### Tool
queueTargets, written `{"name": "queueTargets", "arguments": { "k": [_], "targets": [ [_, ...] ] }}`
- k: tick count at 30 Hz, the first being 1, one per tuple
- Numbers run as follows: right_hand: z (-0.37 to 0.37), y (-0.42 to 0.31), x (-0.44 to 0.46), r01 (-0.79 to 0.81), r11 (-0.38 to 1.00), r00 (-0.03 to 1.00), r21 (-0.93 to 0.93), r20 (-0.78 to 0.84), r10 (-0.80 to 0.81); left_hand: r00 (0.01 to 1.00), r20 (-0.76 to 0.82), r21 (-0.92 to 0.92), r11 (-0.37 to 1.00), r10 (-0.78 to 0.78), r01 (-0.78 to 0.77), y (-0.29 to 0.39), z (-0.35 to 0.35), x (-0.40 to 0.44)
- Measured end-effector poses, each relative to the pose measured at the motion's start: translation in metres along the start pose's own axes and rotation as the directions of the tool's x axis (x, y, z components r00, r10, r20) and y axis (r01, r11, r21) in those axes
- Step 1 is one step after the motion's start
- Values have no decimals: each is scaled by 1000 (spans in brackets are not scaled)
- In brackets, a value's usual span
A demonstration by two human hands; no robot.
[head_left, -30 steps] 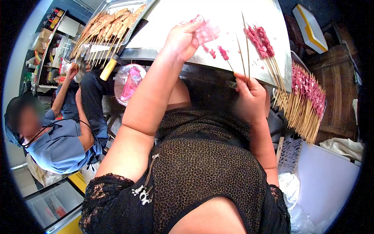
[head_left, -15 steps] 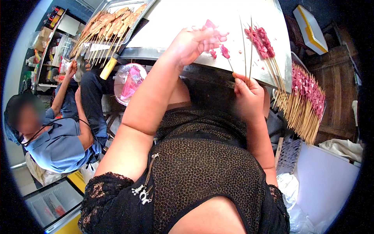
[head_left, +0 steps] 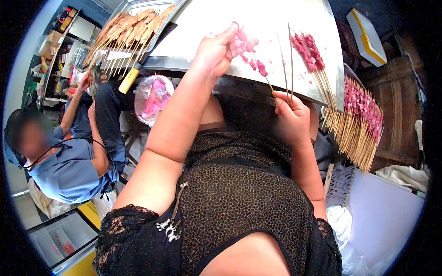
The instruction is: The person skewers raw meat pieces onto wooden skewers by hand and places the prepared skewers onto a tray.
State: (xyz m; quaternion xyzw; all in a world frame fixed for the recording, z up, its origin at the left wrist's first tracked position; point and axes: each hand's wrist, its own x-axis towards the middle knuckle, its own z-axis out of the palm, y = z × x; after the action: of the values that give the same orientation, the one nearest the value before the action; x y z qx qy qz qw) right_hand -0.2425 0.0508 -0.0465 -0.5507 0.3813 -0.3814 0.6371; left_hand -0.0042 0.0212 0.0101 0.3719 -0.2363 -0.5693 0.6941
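**Slip and poke risk at the right-hand pinch**

Right fingers [head_left: 282, 105] pinched 1 meat-tipped skewer [head_left: 262, 69], meat ahead of them over the surface [head_left: 207, 18], plus 2 bare sticks [head_left: 291, 60] beside it. Loose pinch could've let it roll; bare tips could've jabbed the left fingers [head_left: 227, 37] on a rightward swing. Those curled near meat scraps [head_left: 252, 65], glare-blurred; couldn't tell if gripping. Stick butts hidden behind right fingers.
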Motion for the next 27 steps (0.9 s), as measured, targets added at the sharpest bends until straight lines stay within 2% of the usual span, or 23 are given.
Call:
{"name": "queueTargets", "arguments": {
  "k": [4, 7, 12, 16, 18, 22, 24, 25, 26, 27],
  "targets": [
    [1, 0, -2, -6, 999, 1000, -41, -19, 5, 1000, 22, -1, 1000, -15, 15, 1, 4, -2],
    [3, 4, -2, 41, 999, 999, 19, -21, -41, 1000, -19, -52, 998, 19, -20, -3, 10, -4],
    [8, 6, 0, 81, 995, 994, -63, -67, -85, 996, -46, -116, 990, 72, -77, -14, 17, -7],
    [11, -9, 2, 69, 996, 997, -52, -42, -72, 998, -36, -164, 985, 56, -61, -12, 21, -7],
    [14, -18, 4, 30, 997, 998, -71, -45, -34, 1000, 11, -252, 968, 1, 2, -6, 19, -2],
    [19, -32, 14, -54, 998, 999, -38, -13, 53, 1000, -7, -231, 973, 17, -18, 0, 19, 8],
    [25, -43, 22, -57, 997, 998, -47, 7, 58, 943, 312, -392, 920, 114, 18, 6, 10, 21],
    [26, -43, 27, -50, 999, 998, 8, 30, 49, 894, 423, -377, 926, 149, 24, 14, 6, 29],
    [28, -46, 32, -50, 999, 998, 10, 29, 50, 894, 423, -376, 926, 148, 25, 13, 4, 33],
    [30, -50, 35, 1, 1000, 999, 3, 33, -1, 939, 320, -337, 941, 129, -15, 24, 26, 23]
  ]
}}
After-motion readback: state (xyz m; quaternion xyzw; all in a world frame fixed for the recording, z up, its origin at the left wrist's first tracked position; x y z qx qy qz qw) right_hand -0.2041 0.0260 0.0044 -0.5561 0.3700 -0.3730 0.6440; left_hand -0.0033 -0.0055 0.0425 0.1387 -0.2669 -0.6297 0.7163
